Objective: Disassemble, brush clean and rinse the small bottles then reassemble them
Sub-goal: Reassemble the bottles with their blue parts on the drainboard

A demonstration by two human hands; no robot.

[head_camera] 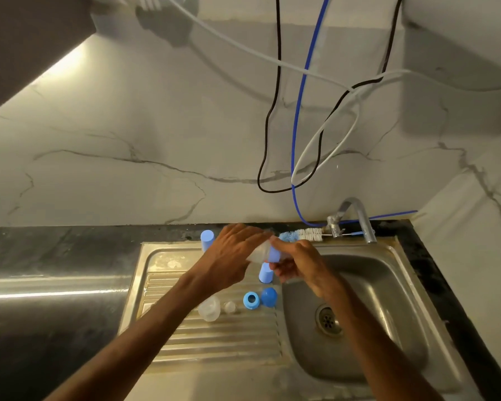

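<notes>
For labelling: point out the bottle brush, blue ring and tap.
bottle brush (310,234): head view, white bristles.
blue ring (245,301): head view, its rim.
tap (365,224): head view, upright pipe.

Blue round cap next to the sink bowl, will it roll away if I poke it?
Probably. The blue round cap looks domed, so a poke could rock or roll it. It looks like small plastic, likely light. It sits at the edge of the sink bowl, so it may tumble in.
</notes>
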